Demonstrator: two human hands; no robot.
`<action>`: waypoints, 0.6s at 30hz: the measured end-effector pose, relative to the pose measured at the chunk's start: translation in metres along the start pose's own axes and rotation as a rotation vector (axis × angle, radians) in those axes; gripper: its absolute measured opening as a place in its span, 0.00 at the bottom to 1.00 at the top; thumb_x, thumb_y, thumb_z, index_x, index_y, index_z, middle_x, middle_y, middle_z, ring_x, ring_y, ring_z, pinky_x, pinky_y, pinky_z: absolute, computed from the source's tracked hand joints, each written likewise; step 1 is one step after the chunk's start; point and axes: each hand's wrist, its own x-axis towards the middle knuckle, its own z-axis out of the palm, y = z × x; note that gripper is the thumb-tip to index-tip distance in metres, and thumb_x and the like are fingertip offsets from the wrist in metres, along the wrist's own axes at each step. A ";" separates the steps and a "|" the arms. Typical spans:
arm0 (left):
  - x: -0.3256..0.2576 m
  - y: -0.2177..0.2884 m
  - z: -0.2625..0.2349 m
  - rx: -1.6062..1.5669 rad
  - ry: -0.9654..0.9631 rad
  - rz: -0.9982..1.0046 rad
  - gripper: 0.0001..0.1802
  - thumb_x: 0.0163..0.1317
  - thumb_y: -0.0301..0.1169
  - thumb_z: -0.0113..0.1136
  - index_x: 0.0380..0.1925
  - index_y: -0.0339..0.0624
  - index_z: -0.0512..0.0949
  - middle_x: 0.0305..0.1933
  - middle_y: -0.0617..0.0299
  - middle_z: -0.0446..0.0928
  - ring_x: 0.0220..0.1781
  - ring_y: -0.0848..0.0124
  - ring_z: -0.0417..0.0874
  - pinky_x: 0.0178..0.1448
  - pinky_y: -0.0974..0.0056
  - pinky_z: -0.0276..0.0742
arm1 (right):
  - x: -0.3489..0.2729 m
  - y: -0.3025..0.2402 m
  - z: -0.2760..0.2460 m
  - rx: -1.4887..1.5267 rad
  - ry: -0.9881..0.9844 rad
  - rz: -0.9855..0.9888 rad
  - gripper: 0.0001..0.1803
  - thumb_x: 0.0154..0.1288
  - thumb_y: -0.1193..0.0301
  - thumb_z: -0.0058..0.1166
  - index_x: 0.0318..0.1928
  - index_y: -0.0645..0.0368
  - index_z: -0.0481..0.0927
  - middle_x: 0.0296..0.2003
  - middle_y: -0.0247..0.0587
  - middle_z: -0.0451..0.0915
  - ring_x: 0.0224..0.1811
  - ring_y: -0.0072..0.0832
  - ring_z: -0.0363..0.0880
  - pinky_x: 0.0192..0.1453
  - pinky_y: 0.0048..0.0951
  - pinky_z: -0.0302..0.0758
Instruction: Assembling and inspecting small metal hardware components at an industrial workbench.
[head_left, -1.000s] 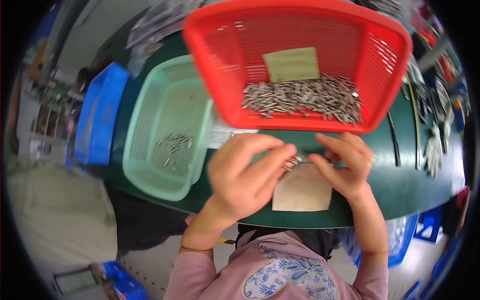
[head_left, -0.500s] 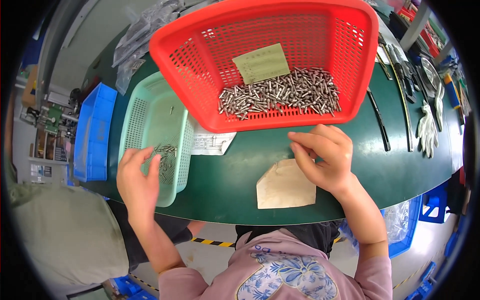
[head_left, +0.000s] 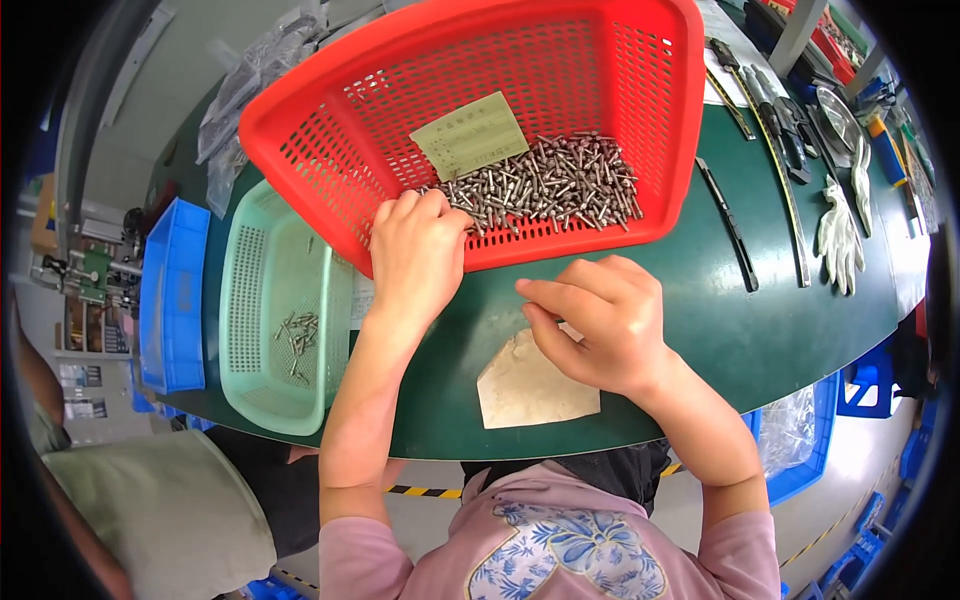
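Observation:
A tilted red perforated basket (head_left: pixel 350 165) holds a heap of small metal pins (head_left: pixel 560 185) and a pale green paper slip (head_left: pixel 468 135). My left hand (head_left: pixel 418 245) reaches over its near rim. Its fingers are curled against the left end of the heap, tips hidden. My right hand (head_left: pixel 605 325) hovers over a worn tan paper piece (head_left: pixel 535 385), thumb and forefinger drawn into a pinch, other fingers folded; I cannot make out anything between them. Left of the red basket, a mint green basket (head_left: pixel 255 400) holds several loose pins (head_left: pixel 298 335).
Beyond the mint basket stands a blue bin (head_left: pixel 172 300). Clear plastic bags (head_left: pixel 255 85) lie at the far left. Right on the green table (head_left: pixel 680 330) are a black bar (head_left: pixel 728 222), a tape measure strip (head_left: pixel 785 200) and white gloves (head_left: pixel 838 240). A person (head_left: pixel 150 500) is at left.
My left hand has moved from above the mint basket, up and right, into the red basket. My right hand keeps its pinch over the paper. The whole view has shifted slightly.

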 end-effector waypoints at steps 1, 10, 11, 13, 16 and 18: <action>0.002 0.001 0.001 -0.003 -0.003 0.004 0.06 0.46 0.26 0.65 0.27 0.45 0.82 0.28 0.63 0.73 0.37 0.63 0.75 0.44 0.59 0.69 | 0.000 0.001 -0.001 -0.010 -0.007 0.004 0.11 0.40 0.75 0.63 0.30 0.54 0.82 0.19 0.30 0.70 0.17 0.27 0.70 0.22 0.28 0.65; 0.015 -0.002 0.007 0.197 -0.014 0.093 0.03 0.43 0.26 0.63 0.21 0.42 0.80 0.27 0.61 0.72 0.36 0.62 0.74 0.45 0.58 0.68 | -0.001 0.005 0.000 -0.048 -0.038 0.030 0.08 0.42 0.74 0.62 0.28 0.55 0.81 0.20 0.31 0.71 0.19 0.29 0.72 0.24 0.30 0.67; 0.016 -0.001 0.006 0.227 -0.033 0.091 0.03 0.43 0.26 0.63 0.21 0.42 0.80 0.27 0.60 0.72 0.36 0.62 0.74 0.45 0.58 0.67 | -0.001 0.005 0.000 -0.048 -0.036 0.034 0.08 0.42 0.74 0.62 0.28 0.55 0.81 0.20 0.32 0.72 0.19 0.30 0.72 0.24 0.30 0.67; 0.017 0.000 0.006 0.257 -0.048 0.091 0.02 0.43 0.26 0.62 0.20 0.41 0.80 0.27 0.60 0.72 0.37 0.62 0.74 0.46 0.58 0.67 | -0.002 0.005 0.000 -0.050 -0.035 0.042 0.08 0.42 0.74 0.62 0.28 0.55 0.81 0.20 0.32 0.72 0.19 0.30 0.72 0.24 0.30 0.67; 0.017 -0.003 0.007 0.257 -0.036 0.060 0.02 0.43 0.27 0.61 0.20 0.42 0.80 0.26 0.60 0.72 0.37 0.62 0.74 0.45 0.58 0.67 | -0.001 0.003 0.000 -0.044 -0.031 0.049 0.07 0.43 0.74 0.62 0.27 0.55 0.81 0.20 0.32 0.72 0.20 0.30 0.73 0.25 0.30 0.68; 0.019 -0.005 0.009 0.289 -0.019 0.096 0.02 0.40 0.26 0.59 0.15 0.41 0.80 0.25 0.59 0.74 0.36 0.62 0.75 0.44 0.58 0.67 | -0.002 0.002 0.001 -0.040 -0.028 0.050 0.06 0.43 0.73 0.61 0.27 0.56 0.81 0.20 0.32 0.72 0.20 0.31 0.73 0.25 0.31 0.68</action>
